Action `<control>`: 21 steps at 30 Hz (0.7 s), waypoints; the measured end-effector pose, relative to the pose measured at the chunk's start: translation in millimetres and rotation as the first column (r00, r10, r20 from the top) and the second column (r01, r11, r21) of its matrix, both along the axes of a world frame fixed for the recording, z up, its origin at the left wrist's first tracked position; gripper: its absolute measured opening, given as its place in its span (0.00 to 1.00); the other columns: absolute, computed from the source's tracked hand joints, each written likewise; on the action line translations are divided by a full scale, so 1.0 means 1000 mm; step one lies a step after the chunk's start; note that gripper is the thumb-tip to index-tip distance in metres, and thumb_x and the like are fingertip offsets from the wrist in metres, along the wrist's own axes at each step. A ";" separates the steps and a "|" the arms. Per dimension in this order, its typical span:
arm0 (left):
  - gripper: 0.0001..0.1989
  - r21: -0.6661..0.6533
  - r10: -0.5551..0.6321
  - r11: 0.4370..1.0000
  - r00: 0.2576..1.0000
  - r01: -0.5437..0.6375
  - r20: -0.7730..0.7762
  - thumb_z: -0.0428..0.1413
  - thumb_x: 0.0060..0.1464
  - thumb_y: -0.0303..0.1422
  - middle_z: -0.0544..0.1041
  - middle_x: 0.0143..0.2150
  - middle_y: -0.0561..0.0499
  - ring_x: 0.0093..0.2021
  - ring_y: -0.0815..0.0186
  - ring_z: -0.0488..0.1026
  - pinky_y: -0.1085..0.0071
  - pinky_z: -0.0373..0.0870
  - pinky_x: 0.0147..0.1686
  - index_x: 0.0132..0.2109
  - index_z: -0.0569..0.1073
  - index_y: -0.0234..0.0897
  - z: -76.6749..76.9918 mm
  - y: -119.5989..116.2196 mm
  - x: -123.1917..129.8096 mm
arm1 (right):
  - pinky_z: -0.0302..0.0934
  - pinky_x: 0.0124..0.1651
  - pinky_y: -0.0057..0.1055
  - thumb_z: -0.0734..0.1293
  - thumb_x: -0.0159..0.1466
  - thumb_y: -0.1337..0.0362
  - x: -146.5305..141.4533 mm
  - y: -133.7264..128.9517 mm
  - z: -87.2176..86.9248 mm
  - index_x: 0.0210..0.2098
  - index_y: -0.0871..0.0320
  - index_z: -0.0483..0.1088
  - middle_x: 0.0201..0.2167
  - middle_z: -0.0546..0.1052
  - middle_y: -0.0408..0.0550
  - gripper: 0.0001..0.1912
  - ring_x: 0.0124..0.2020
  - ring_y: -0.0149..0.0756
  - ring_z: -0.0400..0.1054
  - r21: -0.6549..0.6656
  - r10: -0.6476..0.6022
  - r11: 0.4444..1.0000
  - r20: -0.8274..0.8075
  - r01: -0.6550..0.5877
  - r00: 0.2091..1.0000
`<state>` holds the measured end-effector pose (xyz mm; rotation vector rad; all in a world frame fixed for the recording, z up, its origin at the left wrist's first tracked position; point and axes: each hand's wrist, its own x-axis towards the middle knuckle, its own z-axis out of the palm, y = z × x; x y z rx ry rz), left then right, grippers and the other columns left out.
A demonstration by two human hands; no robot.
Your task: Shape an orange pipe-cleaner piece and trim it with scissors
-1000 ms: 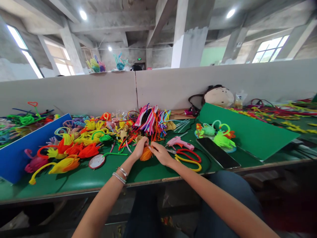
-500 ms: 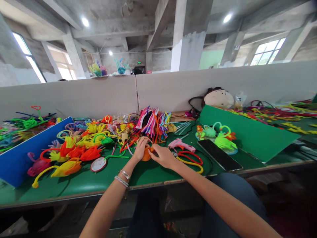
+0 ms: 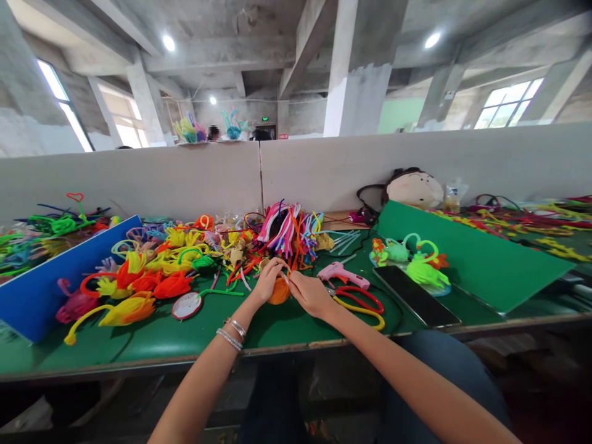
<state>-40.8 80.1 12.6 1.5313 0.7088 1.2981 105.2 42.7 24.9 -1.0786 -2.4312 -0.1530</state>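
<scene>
Close to the table's front edge, both hands work at a rounded orange fuzzy bundle (image 3: 279, 292) that looks made of pipe cleaners. My left hand (image 3: 269, 281) is closed around its left and upper side. From the right, my right hand (image 3: 309, 295) pinches at the top of the bundle, its fingertips close to the left ones. The fingers hide part of the bundle and exactly what they pinch. Right of the hands lie a pink glue gun (image 3: 343, 274) and scissors (image 3: 361, 302) with red and yellow handles.
Finished pipe-cleaner birds (image 3: 127, 308) pile up at left beside a blue board (image 3: 69, 277). A round white disc (image 3: 186, 306) lies nearer. Loose pipe cleaners (image 3: 282, 228) are heaped behind the hands. At right are a phone (image 3: 416, 296) and a green board (image 3: 476, 259).
The view has shifted slightly, so everything sits a little lower and to the right. My right fingers have risen to the bundle's top, showing more of the orange.
</scene>
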 end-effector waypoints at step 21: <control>0.09 0.255 0.250 0.950 0.928 -0.181 -0.274 0.43 0.55 0.34 0.65 0.24 0.56 0.26 0.71 0.64 0.73 0.62 0.32 0.36 0.65 0.37 0.002 -0.007 -0.003 | 0.48 0.27 0.26 0.52 0.64 0.63 -0.009 -0.002 0.002 0.34 0.59 0.63 0.28 0.74 0.48 0.11 0.29 0.34 0.69 -0.136 -0.194 0.969 0.083 0.204 0.977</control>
